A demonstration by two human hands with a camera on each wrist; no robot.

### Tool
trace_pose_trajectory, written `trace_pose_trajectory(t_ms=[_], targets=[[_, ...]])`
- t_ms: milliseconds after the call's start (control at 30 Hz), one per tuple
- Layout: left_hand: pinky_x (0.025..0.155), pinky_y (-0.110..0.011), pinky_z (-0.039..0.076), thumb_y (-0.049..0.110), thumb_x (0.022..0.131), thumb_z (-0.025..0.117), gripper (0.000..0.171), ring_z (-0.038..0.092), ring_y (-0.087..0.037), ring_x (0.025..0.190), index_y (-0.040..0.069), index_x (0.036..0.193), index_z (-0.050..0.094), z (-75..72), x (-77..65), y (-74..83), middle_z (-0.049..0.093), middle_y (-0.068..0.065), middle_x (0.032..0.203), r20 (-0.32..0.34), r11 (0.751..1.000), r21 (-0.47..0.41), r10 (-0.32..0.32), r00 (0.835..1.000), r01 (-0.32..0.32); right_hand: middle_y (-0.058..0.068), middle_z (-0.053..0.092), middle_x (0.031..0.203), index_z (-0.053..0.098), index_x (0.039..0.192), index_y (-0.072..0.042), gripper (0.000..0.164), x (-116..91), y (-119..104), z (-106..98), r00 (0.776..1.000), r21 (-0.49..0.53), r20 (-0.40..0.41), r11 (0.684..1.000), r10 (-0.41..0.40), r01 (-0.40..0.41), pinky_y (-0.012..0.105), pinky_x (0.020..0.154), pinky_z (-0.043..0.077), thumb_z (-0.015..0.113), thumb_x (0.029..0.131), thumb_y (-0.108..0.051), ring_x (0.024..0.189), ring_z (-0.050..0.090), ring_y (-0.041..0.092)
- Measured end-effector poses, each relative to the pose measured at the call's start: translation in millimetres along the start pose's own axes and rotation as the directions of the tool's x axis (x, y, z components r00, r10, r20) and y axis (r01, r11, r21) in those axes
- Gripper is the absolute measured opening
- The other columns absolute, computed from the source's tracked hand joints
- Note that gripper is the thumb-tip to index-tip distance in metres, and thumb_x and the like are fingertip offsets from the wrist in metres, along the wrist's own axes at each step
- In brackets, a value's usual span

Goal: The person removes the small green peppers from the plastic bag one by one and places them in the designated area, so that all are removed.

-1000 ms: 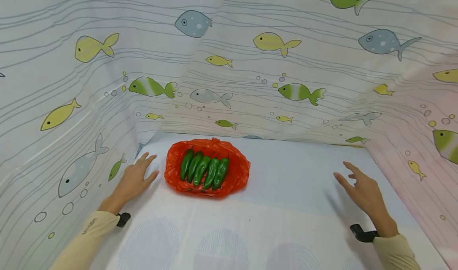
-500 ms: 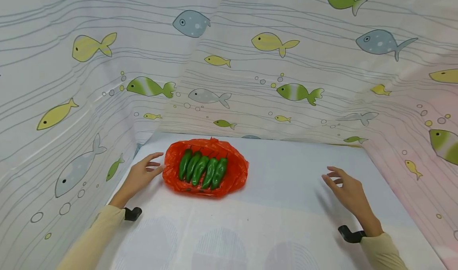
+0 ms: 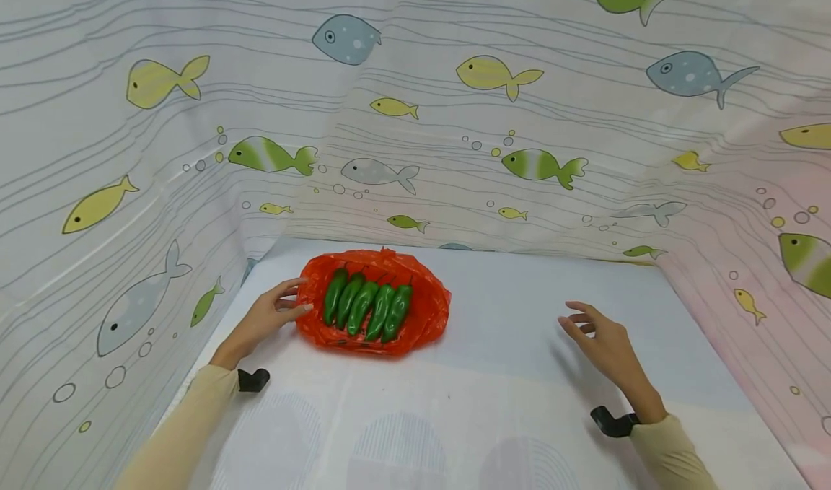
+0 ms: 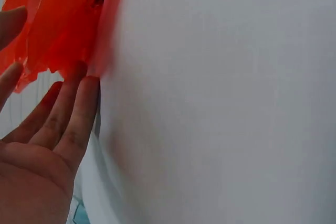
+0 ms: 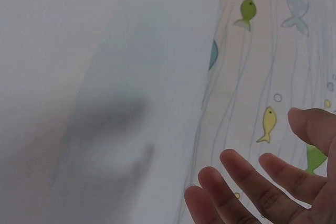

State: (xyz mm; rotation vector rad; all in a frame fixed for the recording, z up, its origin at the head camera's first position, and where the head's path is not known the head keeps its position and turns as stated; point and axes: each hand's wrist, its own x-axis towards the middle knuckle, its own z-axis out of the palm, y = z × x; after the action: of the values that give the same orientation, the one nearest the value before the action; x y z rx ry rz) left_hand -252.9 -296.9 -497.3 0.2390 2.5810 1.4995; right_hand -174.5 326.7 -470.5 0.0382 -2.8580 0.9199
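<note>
Five green peppers [image 3: 362, 308] lie side by side in the red bag [image 3: 426, 317] on the table [image 3: 493, 313]; left-hand grip [image 3: 273, 309] at the bag's left edge, fingers extended, unclosed; right-hand grip [image 3: 602, 346] relaxed, unclosed, well apart from the bag.

From my head, all looks bright and mostly clear. Small white shines sit on the green peppers [image 3: 361, 308]. My right grip [image 3: 604, 342] makes a soft gray shadow on the table [image 3: 506, 374]. Both wrist views look dimmer and grayer, and the red bag [image 4: 65, 24] has a fuzzy edge in the left one.
</note>
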Motion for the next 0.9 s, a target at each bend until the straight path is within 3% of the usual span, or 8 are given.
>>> trace_pose_trajectory(t_ms=[167, 267, 633, 900], targets=[[0.083, -0.037, 0.054, 0.028, 0.096, 0.076, 0.069, 0.058, -0.037, 0.112, 0.013, 0.155, 0.044, 7.4, 1.6, -4.8, 0.05, -0.025, 0.143, 0.003, 0.999, -0.028, 0.023, 1.0, -0.023, 0.023, 0.07, 0.122, 0.054, 0.146, -0.008, 0.063, 2, -7, 7, 1.0, 0.014, 0.014, 1.0, -0.005, 0.005, 0.053, 0.08, 0.056, 0.06, 0.102, -0.052, 0.104, 0.069, 0.038], [0.084, -0.032, 0.053, 0.026, 0.094, 0.078, 0.069, 0.059, -0.036, 0.111, 0.014, 0.154, 0.045, 9.5, 3.5, -7.7, 0.054, -0.023, 0.139, 0.004, 0.999, -0.043, 0.024, 1.0, -0.024, 0.022, 0.07, 0.122, 0.054, 0.146, -0.008, 0.063, 4, -10, 12, 1.0, 0.021, 0.025, 1.0, -0.012, 0.011, 0.052, 0.08, 0.056, 0.06, 0.102, -0.053, 0.104, 0.068, 0.036], [0.084, -0.03, 0.055, 0.024, 0.091, 0.082, 0.072, 0.062, -0.036, 0.114, 0.015, 0.152, 0.046, 8.9, 5.6, -8.1, 0.058, -0.023, 0.136, 0.046, 0.996, -0.084, 0.027, 0.999, -0.023, 0.017, 0.071, 0.121, 0.056, 0.145, -0.011, 0.063, 16, -26, 27, 0.998, 0.042, 0.039, 0.998, -0.048, 0.046, 0.049, 0.078, 0.056, 0.06, 0.101, -0.055, 0.101, 0.069, 0.032], [0.087, -0.032, 0.053, 0.027, 0.089, 0.083, 0.072, 0.058, -0.036, 0.114, 0.017, 0.151, 0.048, 8.8, 4.3, -8.9, 0.058, -0.02, 0.133, 0.038, 0.998, -0.049, 0.033, 0.999, -0.031, 0.014, 0.073, 0.118, 0.059, 0.143, -0.011, 0.056, 24, -44, 39, 0.994, 0.068, 0.055, 0.994, -0.09, 0.086, 0.047, 0.078, 0.056, 0.064, 0.101, -0.048, 0.099, 0.07, 0.029]])
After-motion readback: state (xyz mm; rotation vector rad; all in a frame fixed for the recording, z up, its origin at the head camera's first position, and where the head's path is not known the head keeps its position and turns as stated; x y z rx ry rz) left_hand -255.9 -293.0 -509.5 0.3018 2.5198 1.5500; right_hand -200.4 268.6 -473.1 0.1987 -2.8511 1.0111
